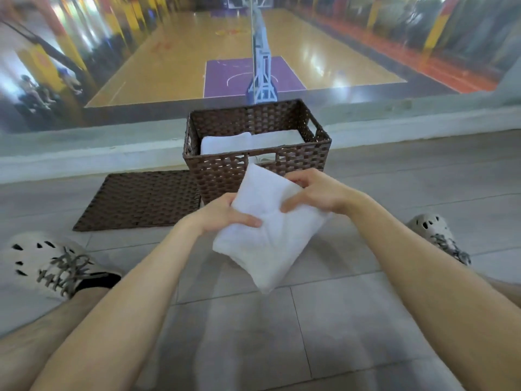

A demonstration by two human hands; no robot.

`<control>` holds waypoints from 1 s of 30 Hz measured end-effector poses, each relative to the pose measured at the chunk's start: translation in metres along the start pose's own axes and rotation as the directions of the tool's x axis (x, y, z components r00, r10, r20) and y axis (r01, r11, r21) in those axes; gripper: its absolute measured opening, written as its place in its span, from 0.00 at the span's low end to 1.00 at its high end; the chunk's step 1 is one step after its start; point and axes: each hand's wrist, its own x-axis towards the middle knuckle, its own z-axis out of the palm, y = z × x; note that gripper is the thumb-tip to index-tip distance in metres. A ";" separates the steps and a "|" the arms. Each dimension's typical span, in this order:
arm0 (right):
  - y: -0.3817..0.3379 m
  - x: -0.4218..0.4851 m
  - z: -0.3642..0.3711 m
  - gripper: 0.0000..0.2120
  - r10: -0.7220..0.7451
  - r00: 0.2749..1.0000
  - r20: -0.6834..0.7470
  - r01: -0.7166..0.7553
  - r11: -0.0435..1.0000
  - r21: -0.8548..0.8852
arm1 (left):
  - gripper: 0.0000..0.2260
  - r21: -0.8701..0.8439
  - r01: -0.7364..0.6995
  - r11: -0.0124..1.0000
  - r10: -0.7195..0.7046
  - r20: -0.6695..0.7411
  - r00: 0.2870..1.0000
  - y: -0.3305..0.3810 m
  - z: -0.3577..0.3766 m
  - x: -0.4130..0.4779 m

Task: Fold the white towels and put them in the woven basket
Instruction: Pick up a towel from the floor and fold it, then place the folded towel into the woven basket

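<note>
Folded towel held up, ready for the basket

Left hand [225, 214] and right hand [315, 193] pinch a folded white towel [265, 235] in the air, just before the woven basket [222, 176] — already holding folded towels [225, 143]. Folding looks finished; next, likely — lift over the near rim and lower it flat.

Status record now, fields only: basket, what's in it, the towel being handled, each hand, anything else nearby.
woven basket: brown, open, on the floor
towels inside: white, folded
held towel: white, folded, in front of the woven basket
left hand: grips the held towel's left edge
right hand: grips its upper right edge
woven panel: flat on the floor, left of the basket
</note>
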 end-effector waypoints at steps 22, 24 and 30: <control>-0.085 0.180 -0.125 0.11 0.076 0.921 -0.381 0.131 0.861 0.491 | 0.16 0.094 -0.314 0.945 0.321 -0.453 0.831 0.165 -0.129 0.160; -0.072 0.218 -0.143 0.11 0.106 0.919 -0.381 0.077 0.897 0.436 | 0.17 0.098 -0.279 0.955 0.295 -0.352 0.888 0.163 -0.145 0.197; 0.002 0.289 -0.141 0.28 0.340 0.861 -0.379 -0.232 0.924 0.302 | 0.21 -0.022 -0.048 0.999 0.040 -0.284 0.958 0.094 -0.140 0.296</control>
